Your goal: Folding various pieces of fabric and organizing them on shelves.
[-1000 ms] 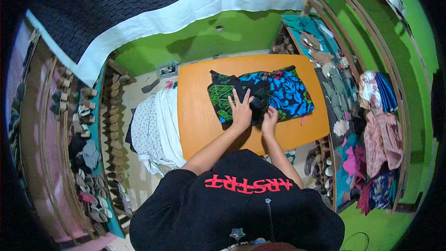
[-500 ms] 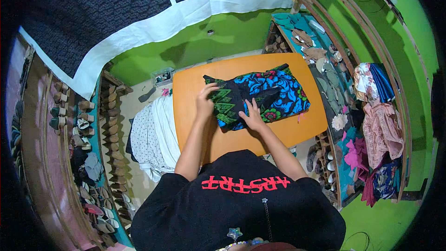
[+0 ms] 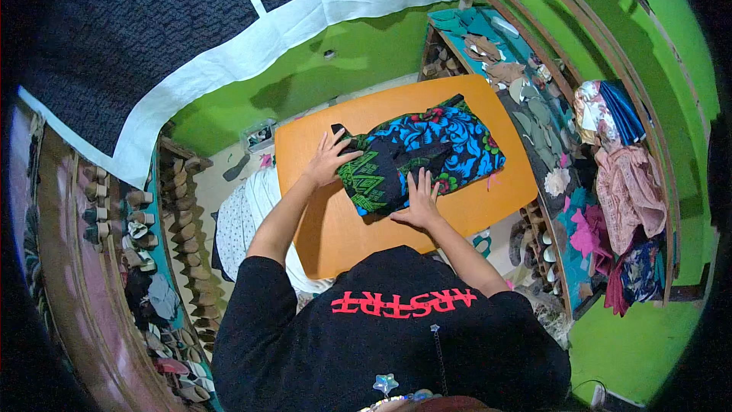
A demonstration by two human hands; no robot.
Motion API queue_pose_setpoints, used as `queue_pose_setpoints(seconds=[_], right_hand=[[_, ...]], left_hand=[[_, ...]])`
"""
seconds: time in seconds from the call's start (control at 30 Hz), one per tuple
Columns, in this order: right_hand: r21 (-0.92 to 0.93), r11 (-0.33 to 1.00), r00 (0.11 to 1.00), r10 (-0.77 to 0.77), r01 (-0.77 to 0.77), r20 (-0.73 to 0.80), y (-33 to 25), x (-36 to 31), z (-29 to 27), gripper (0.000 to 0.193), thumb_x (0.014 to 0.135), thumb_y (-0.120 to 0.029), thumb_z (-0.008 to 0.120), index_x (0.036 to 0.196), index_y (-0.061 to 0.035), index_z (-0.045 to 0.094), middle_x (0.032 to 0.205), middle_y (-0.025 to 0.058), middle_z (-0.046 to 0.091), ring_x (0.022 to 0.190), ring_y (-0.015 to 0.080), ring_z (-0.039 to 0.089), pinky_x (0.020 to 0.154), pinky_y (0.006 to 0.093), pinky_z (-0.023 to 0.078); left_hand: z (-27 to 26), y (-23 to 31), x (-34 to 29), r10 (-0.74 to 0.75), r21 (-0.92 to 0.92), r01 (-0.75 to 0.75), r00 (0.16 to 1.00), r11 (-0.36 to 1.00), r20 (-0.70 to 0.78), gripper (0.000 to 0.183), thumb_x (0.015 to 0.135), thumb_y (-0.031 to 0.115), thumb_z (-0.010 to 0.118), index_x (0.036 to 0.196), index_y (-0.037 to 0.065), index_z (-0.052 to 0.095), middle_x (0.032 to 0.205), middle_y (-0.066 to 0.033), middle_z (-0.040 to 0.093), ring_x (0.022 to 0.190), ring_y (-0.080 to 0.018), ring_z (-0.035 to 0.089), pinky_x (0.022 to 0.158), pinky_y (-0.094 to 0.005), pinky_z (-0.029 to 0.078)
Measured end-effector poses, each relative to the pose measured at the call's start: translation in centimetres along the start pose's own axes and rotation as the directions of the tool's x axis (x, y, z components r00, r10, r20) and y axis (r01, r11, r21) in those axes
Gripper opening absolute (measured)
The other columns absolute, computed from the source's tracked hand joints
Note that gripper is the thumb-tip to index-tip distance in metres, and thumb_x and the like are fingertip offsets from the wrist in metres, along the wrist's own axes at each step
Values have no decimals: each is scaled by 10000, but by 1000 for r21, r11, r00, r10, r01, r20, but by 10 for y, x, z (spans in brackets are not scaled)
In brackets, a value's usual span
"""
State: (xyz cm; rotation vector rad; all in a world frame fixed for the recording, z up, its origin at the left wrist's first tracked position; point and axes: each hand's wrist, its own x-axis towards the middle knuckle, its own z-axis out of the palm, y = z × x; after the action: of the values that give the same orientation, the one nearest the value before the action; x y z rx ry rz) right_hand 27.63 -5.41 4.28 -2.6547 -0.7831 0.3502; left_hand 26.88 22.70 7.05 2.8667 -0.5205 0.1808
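Folded floral-patterned garment (image 3: 467, 141), black, blue and green, lies slightly askew on the orange worktop (image 3: 381, 248), wholly within its edges. Left hand (image 3: 328, 160): grip apart, fingers spread at the garment's left edge, near the far corner. Right hand (image 3: 421, 204): grip apart, fingers resting on the garment, thumb extended along its near edge. White dotted cloth (image 3: 235, 217) lies just beside the worktop, left; pink garment (image 3: 629, 191) hangs at right.

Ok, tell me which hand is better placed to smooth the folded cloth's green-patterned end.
Probably the left hand: it overlaps the green-patterned end, while the right hand is at the near edge of the folded cloth, farther right.
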Motion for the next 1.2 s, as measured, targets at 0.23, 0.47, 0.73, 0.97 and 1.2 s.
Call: queue_pose_setpoints(seconds=[0.23,0.47,0.73,0.97,1.2], right_hand=[[-42,979,930,-202,199,-309,12,-27,11,1130,421,-380,761,1287,-45,118,1320,193,139,1229,364,150,986,534,99],[303,863,914,-391,405,-109,36,-69,-4,1287,351,-505,761,1302,-46,25,1320,196,169,1190,367,240,997,512,108],[788,607,970,237,-102,-56,63,-76,23,575,616,-176,709,1090,2,435,991,121,545,906,226,530,826,342,395],[765,544,791,607,-345,-75,74,-52,34,351,687,-261,657,898,4,567,875,110,602,793,208,567,735,319,418],[645,630,722,671,-433,-170,47,-41,-11,781,596,-382,695,1170,-4,323,1093,194,444,1004,358,431,846,398,357]], left_hand=[[-26,25,-8,256,-123,-248,966,961,48,356,591,320,638,884,124,588,1279,-47,346,1247,-331,166,968,-574,103],[-4,58,0,463,-324,-404,877,855,129,387,540,339,652,775,40,582,1001,-112,559,1136,-258,380,955,-471,239],[-15,107,74,319,-516,61,723,854,613,526,617,478,600,848,6,606,798,-178,601,743,-314,576,664,-374,443],[32,39,73,288,-663,698,716,-271,636,587,747,439,535,1224,146,361,1163,-76,426,1072,-195,408,861,-358,381],[58,85,36,-334,-942,330,882,-66,333,454,791,258,548,1156,23,417,1062,-66,500,971,-145,456,866,-273,352]])
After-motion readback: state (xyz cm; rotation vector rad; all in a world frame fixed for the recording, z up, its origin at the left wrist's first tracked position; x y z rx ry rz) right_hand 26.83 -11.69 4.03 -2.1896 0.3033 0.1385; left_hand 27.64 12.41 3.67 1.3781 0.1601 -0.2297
